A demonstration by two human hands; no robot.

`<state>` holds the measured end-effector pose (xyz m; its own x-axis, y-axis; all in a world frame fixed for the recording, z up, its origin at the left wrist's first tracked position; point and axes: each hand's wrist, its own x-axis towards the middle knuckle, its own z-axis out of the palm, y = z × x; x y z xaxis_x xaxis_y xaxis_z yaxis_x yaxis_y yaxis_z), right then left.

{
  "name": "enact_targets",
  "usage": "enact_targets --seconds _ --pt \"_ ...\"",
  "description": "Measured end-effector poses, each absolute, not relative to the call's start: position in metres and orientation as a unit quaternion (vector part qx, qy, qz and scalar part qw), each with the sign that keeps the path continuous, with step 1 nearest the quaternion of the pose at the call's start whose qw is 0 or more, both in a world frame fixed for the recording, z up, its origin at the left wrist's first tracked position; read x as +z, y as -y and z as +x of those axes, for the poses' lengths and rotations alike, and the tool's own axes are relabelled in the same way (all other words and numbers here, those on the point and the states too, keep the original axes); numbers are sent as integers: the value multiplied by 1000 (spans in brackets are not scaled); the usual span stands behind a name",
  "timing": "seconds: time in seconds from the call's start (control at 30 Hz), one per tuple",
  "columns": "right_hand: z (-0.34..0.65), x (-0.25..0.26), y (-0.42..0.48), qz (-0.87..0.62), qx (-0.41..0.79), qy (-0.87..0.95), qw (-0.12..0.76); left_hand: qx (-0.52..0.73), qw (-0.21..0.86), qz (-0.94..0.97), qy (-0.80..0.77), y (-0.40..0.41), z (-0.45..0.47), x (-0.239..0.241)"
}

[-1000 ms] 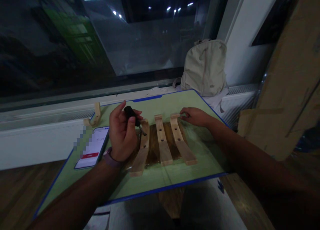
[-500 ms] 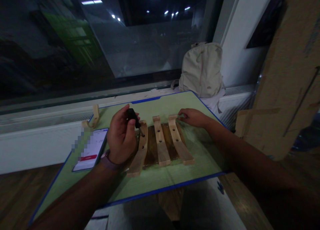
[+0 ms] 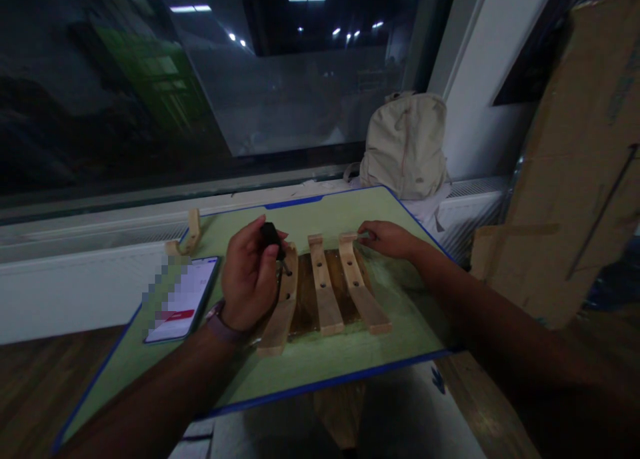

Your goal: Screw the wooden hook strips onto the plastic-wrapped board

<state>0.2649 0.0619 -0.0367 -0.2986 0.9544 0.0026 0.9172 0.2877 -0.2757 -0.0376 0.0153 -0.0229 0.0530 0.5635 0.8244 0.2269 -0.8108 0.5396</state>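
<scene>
My left hand (image 3: 250,272) is closed around the black handle of a screwdriver (image 3: 271,238). Its shaft slants down to the upper hole of the left curved wooden hook (image 3: 281,316). A middle wooden hook (image 3: 325,302) and a right wooden hook (image 3: 367,302) lie beside it, each with two dark holes. All three rest across a brown, glossy board (image 3: 303,306). At the upper end of the right hook is my right hand (image 3: 390,239), its fingers curled and pinched together. Whatever they hold, if anything, is too small to make out.
A phone (image 3: 183,299) with a lit screen lies left of my left hand. Another wooden hook (image 3: 194,227) stands at the far left corner of the green, blue-edged table (image 3: 400,352). Behind are a beige backpack (image 3: 407,146) and a window; cardboard (image 3: 565,179) leans at right.
The view has tilted slightly, so everything sits a little lower in the picture. Both hands keep about the same places, with the screwdriver still at the left hook's upper hole.
</scene>
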Motion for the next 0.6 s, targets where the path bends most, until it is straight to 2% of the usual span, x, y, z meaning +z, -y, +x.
enact_targets --seconds 0.2,0.33,0.6 --pt "266 -39 -63 -587 106 798 87 645 127 722 -214 -21 -38 -20" --pt "267 -40 -64 -585 100 801 83 664 90 700 -245 -25 -41 -19" --pt "269 -42 -66 -580 91 806 83 632 175 707 -263 -18 -36 -20"
